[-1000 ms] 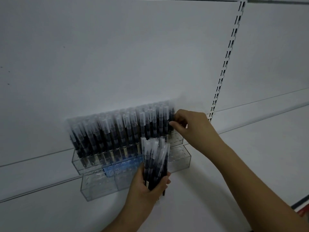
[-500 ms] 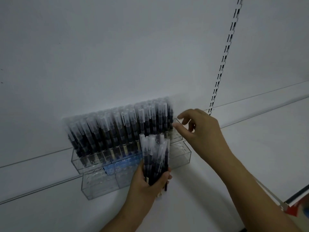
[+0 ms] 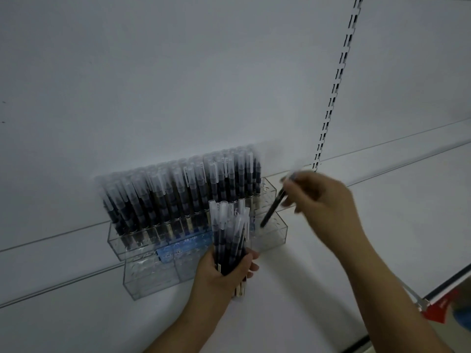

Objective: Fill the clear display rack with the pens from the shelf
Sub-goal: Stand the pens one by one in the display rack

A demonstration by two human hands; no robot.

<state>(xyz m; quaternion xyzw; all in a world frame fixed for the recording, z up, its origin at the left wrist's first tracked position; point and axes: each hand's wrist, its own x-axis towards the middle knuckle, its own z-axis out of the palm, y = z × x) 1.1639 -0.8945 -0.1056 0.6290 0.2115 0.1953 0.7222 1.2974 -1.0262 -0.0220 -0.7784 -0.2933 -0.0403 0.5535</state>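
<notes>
A clear stepped display rack stands on the white shelf against the back panel. Its upper tier holds several dark pens with frosted caps, packed from the left to near the right end. The lower tier shows bare holes. My left hand grips a bundle of pens upright in front of the rack. My right hand pinches a single dark pen, tilted, with its lower tip over the rack's right end.
A slotted metal upright runs down the back panel right of the rack. A blue label sits inside the rack. The shelf's front edge with a red price strip lies at the lower right.
My right hand, empty half a second ago, now holds one pen angled toward the rack's right end. The left hand keeps its bundle in the same place.
</notes>
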